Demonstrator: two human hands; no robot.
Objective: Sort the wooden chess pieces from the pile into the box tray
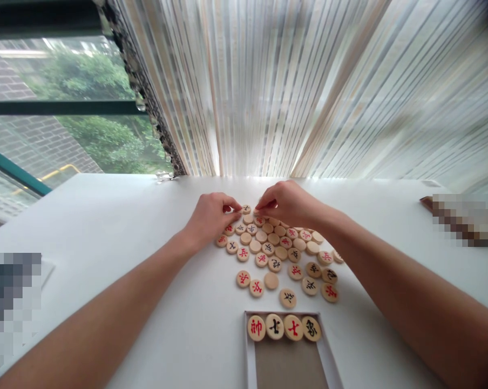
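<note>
A loose cluster of round wooden Chinese chess pieces lies on the white table, some with red or black characters up and others blank side up. At the cluster's far left edge, my left hand has thumb and index finger closed on the rim of a piece, mostly hidden by the fingertips. My right hand pinches another piece at the far edge. Between the two hands sits a piece with a black character. Nearer to me stands a shallow open box with a row of several large pieces along its far end.
The white table reaches to a striped curtain and a window on the left. A brown-edged object, partly blurred out, lies at the far right. Another blurred-out object is at the left edge.
</note>
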